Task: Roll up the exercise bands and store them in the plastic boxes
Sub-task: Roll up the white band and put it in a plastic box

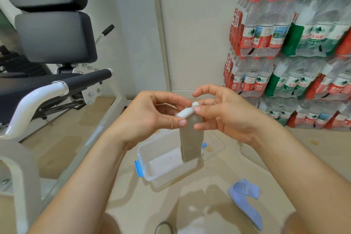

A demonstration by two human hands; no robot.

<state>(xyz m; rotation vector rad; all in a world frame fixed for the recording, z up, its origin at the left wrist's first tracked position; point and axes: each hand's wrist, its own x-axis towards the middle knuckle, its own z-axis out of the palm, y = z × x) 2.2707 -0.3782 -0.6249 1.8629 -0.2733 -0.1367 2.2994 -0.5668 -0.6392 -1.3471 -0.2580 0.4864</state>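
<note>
Both the left grip (pixel 152 114) and the right grip (pixel 224 116) are pinching the rolled top end of a white exercise band (pixel 187 112), holding it in the air. Its loose tail is hanging above the open plastic box (pixel 141 157) on the floor (pixel 133 205). A purple band (pixel 245 195) is lying near the box.

Both hands pinch a white band: left hand (pixel 152 112) and right hand (pixel 224 114) meet at its rolled top (pixel 187 111), its translucent tail (pixel 191 142) hanging over a clear plastic box (pixel 150 172) with blue latches; a lavender band (pixel 245 198) lies near right.
</note>
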